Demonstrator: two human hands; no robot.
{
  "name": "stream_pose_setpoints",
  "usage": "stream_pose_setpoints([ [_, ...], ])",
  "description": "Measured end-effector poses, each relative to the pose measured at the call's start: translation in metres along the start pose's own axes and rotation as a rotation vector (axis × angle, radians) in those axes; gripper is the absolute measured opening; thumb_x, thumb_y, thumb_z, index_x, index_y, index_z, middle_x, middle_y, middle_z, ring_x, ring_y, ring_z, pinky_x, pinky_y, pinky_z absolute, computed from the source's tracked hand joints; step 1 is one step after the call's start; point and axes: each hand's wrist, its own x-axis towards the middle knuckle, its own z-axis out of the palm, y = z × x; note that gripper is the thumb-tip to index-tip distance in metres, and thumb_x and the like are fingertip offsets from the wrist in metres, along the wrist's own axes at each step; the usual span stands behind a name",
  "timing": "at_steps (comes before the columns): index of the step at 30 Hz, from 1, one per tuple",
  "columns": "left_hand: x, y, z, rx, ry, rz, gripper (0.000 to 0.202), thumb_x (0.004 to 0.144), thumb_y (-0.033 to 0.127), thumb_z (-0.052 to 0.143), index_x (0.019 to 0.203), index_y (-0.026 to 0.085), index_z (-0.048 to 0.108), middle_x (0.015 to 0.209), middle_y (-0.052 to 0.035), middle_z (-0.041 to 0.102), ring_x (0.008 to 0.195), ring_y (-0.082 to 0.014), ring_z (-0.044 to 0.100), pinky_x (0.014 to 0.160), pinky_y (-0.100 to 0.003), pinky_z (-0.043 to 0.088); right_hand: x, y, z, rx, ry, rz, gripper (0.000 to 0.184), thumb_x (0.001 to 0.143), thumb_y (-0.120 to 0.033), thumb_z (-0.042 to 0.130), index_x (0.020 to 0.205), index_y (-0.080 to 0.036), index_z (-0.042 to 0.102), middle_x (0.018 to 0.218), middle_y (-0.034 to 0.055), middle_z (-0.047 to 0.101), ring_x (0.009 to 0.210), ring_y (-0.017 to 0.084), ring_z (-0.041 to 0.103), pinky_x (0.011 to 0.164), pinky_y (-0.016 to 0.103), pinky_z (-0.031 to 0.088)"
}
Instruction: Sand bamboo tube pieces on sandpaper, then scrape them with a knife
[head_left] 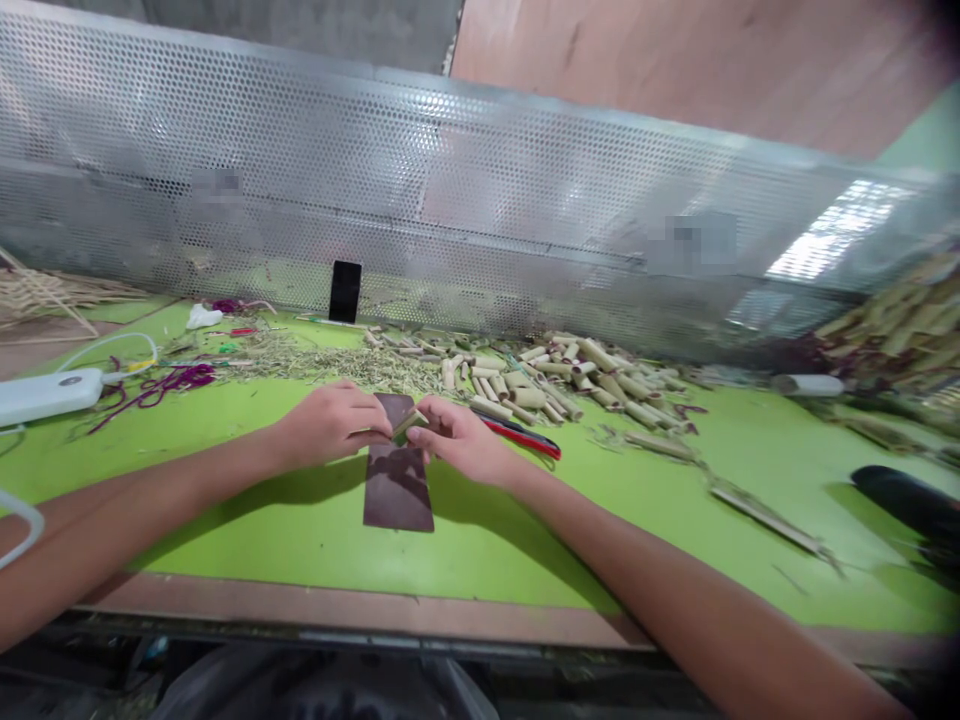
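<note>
Bamboo workshop with cut tubes (577,378)

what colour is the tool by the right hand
The tool is red and black, head view.

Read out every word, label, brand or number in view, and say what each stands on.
No word or number can be read.
White plastic box: a small round mark, too small to read.
Perforated metal screen: two blurred-out patches, unreadable.
Black phone: nothing shows on it.
</note>
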Motion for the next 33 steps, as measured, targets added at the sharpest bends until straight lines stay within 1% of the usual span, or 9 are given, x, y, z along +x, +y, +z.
stream_pose_setpoints([
  [6, 0.001, 0.002, 0.005, -0.050, -0.110, 0.000, 0.028, 0.105, 0.029, 0.048, 0.092, 0.018, 0.070, 0.091, -0.0032, 0.075, 0.078, -0.0163, 0.065, 0.076, -0.031, 0.044, -0.001, -0.001, -0.004, -0.189, -0.014, -0.034, 0.015, 0.090, -0.036, 0.061, 0.093, -0.021, 0.061, 0.076, -0.0005, 0.063, 0.068, 0.017, 0.057, 0.064, 0.030, 0.042],
  [12, 0.004, 0.011, 0.008, -0.012, -0.237, -0.018, 0.024, 0.102, 0.021, 0.046, 0.093, 0.018, 0.068, 0.089, -0.0055, 0.072, 0.074, -0.0181, 0.061, 0.071, -0.032, 0.043, -0.004, -0.002, -0.004, -0.258, -0.062, -0.060, 0.019, 0.091, -0.038, 0.061, 0.101, -0.022, 0.063, 0.076, -0.0006, 0.064, 0.067, 0.016, 0.056, 0.061, 0.030, 0.041],
  [17, 0.007, 0.010, -0.003, -0.078, -0.207, -0.076, 0.023, 0.101, 0.022, 0.045, 0.094, 0.018, 0.066, 0.089, -0.0057, 0.071, 0.075, -0.0175, 0.061, 0.075, -0.032, 0.046, 0.004, 0.016, -0.021, -0.149, 0.066, -0.009, 0.025, 0.095, -0.046, 0.057, 0.095, -0.021, 0.059, 0.083, 0.0025, 0.066, 0.069, 0.017, 0.061, 0.065, 0.034, 0.048],
  [21, 0.002, -0.020, -0.019, -0.075, -0.127, -0.247, 0.024, 0.101, 0.030, 0.049, 0.097, 0.019, 0.071, 0.088, -0.0053, 0.074, 0.074, -0.0182, 0.065, 0.080, -0.036, 0.051, 0.010, 0.029, -0.040, -0.134, 0.227, 0.069, 0.038, 0.092, -0.059, 0.057, 0.093, -0.022, 0.053, 0.083, 0.0036, 0.066, 0.068, 0.017, 0.062, 0.064, 0.035, 0.049],
  [23, -0.006, -0.039, -0.025, -0.012, -0.138, -0.373, 0.027, 0.100, 0.030, 0.047, 0.105, 0.021, 0.072, 0.095, -0.0064, 0.076, 0.073, -0.0193, 0.066, 0.078, -0.038, 0.053, 0.010, 0.030, -0.042, -0.183, 0.233, 0.096, 0.039, 0.092, -0.061, 0.056, 0.093, -0.022, 0.053, 0.084, 0.0039, 0.067, 0.067, 0.017, 0.061, 0.062, 0.034, 0.047],
  [26, -0.017, -0.058, -0.030, 0.091, -0.204, -0.567, 0.035, 0.094, 0.022, 0.047, 0.121, 0.020, 0.070, 0.118, -0.0103, 0.073, 0.077, -0.0214, 0.068, 0.075, -0.037, 0.054, 0.008, 0.027, -0.036, -0.288, 0.176, 0.123, 0.036, 0.094, -0.058, 0.054, 0.094, -0.022, 0.056, 0.083, 0.0038, 0.066, 0.065, 0.017, 0.058, 0.059, 0.033, 0.043],
  [28, -0.020, -0.062, -0.030, 0.116, -0.227, -0.648, 0.038, 0.092, 0.023, 0.048, 0.125, 0.019, 0.068, 0.127, -0.0126, 0.069, 0.082, -0.0234, 0.069, 0.076, -0.039, 0.055, 0.007, 0.023, -0.030, -0.335, 0.144, 0.106, 0.034, 0.095, -0.056, 0.053, 0.093, -0.022, 0.057, 0.081, 0.0028, 0.064, 0.063, 0.017, 0.055, 0.058, 0.032, 0.041],
  [30, -0.018, -0.058, -0.029, 0.088, -0.209, -0.676, 0.036, 0.096, 0.031, 0.048, 0.123, 0.018, 0.068, 0.128, -0.0136, 0.068, 0.089, -0.0256, 0.069, 0.080, -0.041, 0.055, 0.005, 0.020, -0.025, -0.340, 0.130, 0.070, 0.031, 0.094, -0.053, 0.055, 0.093, -0.022, 0.058, 0.078, 0.0016, 0.062, 0.063, 0.016, 0.053, 0.057, 0.031, 0.038],
  [33, -0.011, -0.045, -0.023, -0.104, -0.156, -0.730, 0.045, 0.100, 0.051, 0.046, 0.124, 0.018, 0.065, 0.116, -0.0144, 0.072, 0.088, -0.0258, 0.071, 0.074, -0.039, 0.056, 0.003, 0.015, -0.022, -0.317, 0.116, 0.022, 0.027, 0.093, -0.050, 0.057, 0.090, -0.023, 0.058, 0.077, 0.0007, 0.060, 0.064, 0.017, 0.052, 0.058, 0.031, 0.037],
])
